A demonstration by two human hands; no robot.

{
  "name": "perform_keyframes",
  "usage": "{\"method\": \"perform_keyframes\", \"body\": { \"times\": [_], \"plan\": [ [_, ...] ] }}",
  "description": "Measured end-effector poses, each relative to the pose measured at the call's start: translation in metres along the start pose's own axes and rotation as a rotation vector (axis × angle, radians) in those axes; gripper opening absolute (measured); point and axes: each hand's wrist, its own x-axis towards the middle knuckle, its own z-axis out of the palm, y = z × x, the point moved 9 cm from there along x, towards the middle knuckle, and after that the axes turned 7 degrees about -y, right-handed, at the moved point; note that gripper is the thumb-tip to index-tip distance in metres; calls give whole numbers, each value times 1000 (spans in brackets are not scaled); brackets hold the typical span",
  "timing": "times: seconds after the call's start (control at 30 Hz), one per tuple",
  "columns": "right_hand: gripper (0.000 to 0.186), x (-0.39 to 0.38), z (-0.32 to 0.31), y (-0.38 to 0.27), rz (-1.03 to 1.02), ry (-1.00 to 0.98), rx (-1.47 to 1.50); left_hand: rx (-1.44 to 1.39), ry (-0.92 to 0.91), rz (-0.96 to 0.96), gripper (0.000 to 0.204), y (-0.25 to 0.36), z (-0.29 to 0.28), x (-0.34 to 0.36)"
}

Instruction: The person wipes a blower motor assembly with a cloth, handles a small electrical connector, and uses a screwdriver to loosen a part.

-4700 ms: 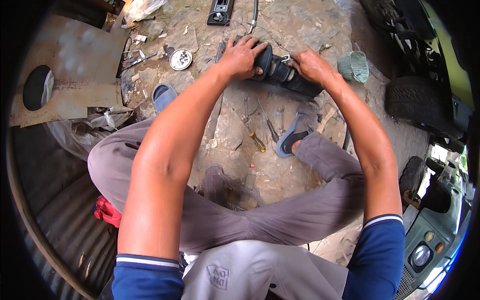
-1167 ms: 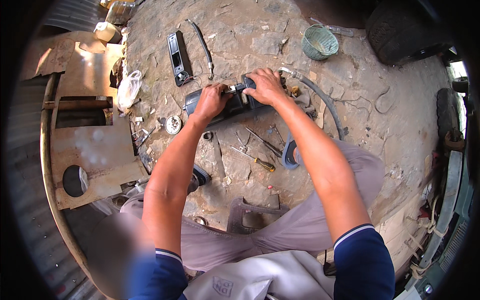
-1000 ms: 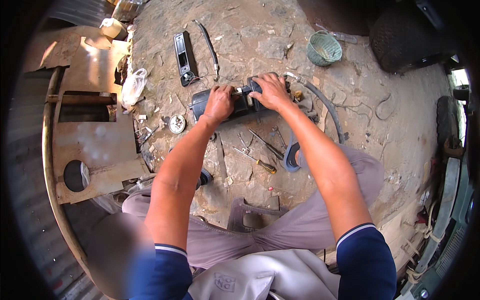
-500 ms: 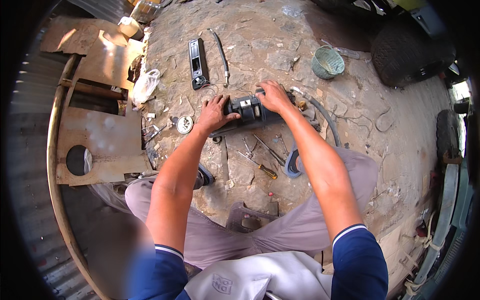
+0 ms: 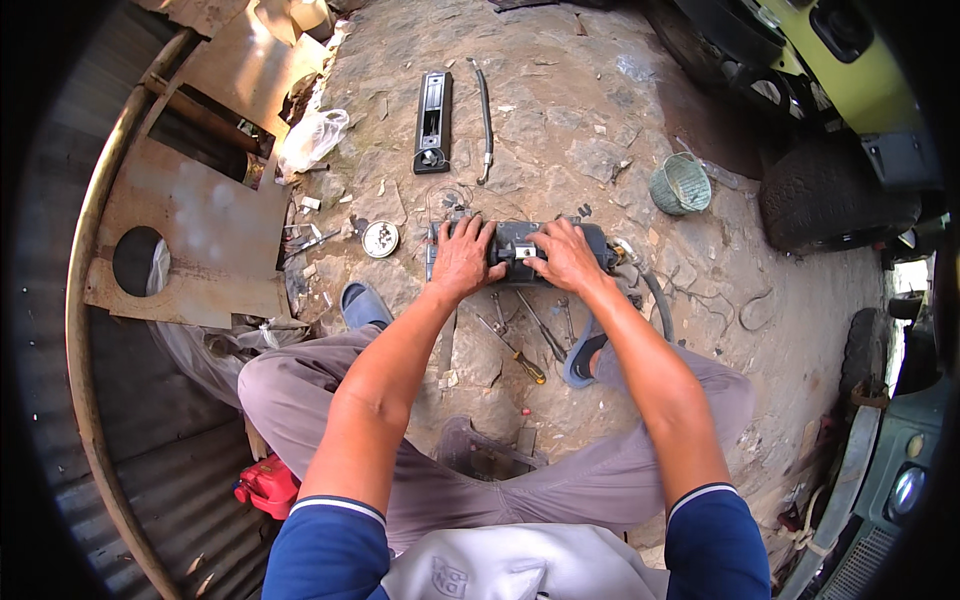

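Observation:
A long black unit (image 5: 513, 231) with a silver fitting (image 5: 525, 251) on its top lies across the ground before me. My left hand (image 5: 463, 260) grips its left part, fingers curved over the top and thumb near the middle. My right hand (image 5: 565, 262) grips it just right of the fitting, thumb on the near side. Thin wires show at its far side, and a dark hose (image 5: 655, 295) with a metal end lies at its right. A round dish of small parts (image 5: 380, 239) sits to the left. A yellow-handled screwdriver (image 5: 527, 366) and other tools lie below.
Beyond are a black panel (image 5: 432, 120) and a short hose (image 5: 485, 120). A mesh basket (image 5: 680, 183) and vehicle tyre (image 5: 835, 200) are right. A cut metal sheet (image 5: 185, 280), bent pole (image 5: 85, 330) and red container (image 5: 268, 487) are left, my sandalled feet between.
My left hand has moved off the fitting onto the unit's left part, fingers more spread. My right hand stays on the right part. The head view has shifted, so the unit appears lower.

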Motion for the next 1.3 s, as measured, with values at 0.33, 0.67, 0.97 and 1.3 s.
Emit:
{"method": "perform_keyframes", "body": {
  "times": [0.33,0.67,0.97,1.3],
  "plan": [
    [20,8,24,-34,-199,-239,-140,-121,50,1,86,-2,10,-21],
    [13,11,25,-47,-174,-260,-236,-170,39,-33,84,-7,10,-12],
    [67,-10,-25,6,-100,-499,-81,-82,-29,-52,84,8,28,-45],
    [113,-63,44,115,169,-779,255,72,-27,-37,78,24,69,-88]
  ]
}}
